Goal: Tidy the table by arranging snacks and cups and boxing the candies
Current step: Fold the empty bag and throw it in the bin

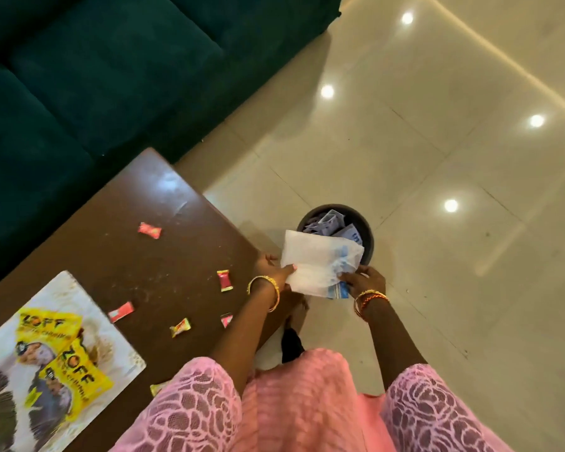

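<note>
Both hands hold a white paper bag [317, 259] just over a dark round bin [367, 233] on the floor. My left hand [273, 270] grips the bag's left edge and my right hand [362, 282] grips its lower right corner, where blue print shows. Several wrapped candies lie scattered on the brown table [163, 203]: a red one [149, 230] farthest away, another red one [224, 280] near my left wrist, and a yellow one [180, 327] closer to me. Two yellow snack packets [75, 376] rest on a white patterned tray [79, 291] at the lower left.
A dark green sofa [111, 66] stands behind the table. The bin holds crumpled paper and wrappers. Glossy cream floor tiles [437, 125] stretch to the right, reflecting ceiling lights. My pink sleeves and dress fill the bottom of the view.
</note>
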